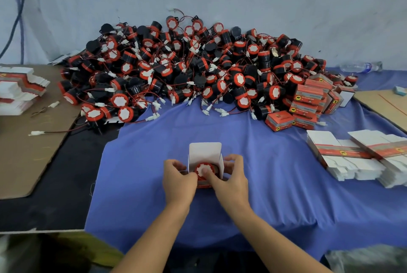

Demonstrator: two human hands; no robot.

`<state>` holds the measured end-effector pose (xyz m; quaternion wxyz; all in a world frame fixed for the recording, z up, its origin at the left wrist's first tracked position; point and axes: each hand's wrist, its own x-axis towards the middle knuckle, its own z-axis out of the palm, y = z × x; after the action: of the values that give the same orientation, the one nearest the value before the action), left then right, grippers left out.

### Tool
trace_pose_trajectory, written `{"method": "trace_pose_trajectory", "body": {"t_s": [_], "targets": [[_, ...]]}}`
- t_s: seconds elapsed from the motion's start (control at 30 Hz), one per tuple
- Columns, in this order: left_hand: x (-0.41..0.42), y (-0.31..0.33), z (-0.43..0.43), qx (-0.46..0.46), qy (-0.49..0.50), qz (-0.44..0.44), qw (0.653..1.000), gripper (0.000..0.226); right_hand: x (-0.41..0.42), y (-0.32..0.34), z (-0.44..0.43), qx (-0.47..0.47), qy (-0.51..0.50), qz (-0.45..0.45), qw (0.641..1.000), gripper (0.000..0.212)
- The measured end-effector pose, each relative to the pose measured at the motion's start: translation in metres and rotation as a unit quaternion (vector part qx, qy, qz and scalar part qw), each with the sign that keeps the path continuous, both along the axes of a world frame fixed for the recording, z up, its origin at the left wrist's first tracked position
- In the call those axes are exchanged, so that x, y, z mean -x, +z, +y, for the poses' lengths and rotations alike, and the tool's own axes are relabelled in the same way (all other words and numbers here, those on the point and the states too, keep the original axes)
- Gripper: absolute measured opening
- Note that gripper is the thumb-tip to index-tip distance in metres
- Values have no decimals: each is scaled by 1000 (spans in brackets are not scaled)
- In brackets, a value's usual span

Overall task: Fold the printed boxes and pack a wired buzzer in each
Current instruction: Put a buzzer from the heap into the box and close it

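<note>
Both hands close around an open box (205,163) on the blue cloth (275,184). The left hand (178,177) grips its side, hiding the wall; the right hand (231,179) presses a thumb on the buzzer (203,170) inside, its wires unseen. At 12 o'clock lies the buzzer pile (187,70); at 2 o'clock, flat boxes (352,158).

Red-and-black buzzers (187,70), blue cloth (275,184), white-flapped box (205,151), brown cardboard (26,151)

2 bare forearms and hands (179,177), no sleeves visible.
</note>
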<state>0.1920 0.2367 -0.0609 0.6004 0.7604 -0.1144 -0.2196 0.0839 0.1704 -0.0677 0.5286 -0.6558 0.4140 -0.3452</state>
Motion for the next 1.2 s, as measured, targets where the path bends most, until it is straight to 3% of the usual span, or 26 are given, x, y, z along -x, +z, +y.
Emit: {"method": "trace_pose_trajectory", "body": {"t_s": [0.13,0.23,0.4,0.53,0.6,0.67,0.73,0.9,1.03,1.2], "targets": [[5,-14,19,23,-58,-138,988,15,10,-6,-1,41,39,-16,998,33],[3,-17,32,84,-94,-140,982,14,13,-11,-9,0,37,-62,997,46],[-14,-15,28,55,-120,-101,986,9,10,-18,-15,-15,45,-66,997,6],[-17,-10,21,64,-142,-66,986,43,9,-15,-11,5,69,-48,996,42],[-18,-7,20,78,-161,-77,981,46,8,-13,-10,28,88,-44,995,40],[-19,-6,23,66,-175,-135,973,35,10,-13,-11,49,93,-36,994,28],[-20,-8,32,54,-203,-194,958,39,17,-14,-15,53,118,-35,991,21],[-31,-22,61,1,-353,-168,920,70,43,-17,-34,47,273,35,960,60],[-25,-21,58,-9,-309,-268,912,64,41,-21,-30,112,244,38,962,55],[-18,-23,61,35,-292,-288,911,43,42,-21,-24,197,205,13,959,47]]}}
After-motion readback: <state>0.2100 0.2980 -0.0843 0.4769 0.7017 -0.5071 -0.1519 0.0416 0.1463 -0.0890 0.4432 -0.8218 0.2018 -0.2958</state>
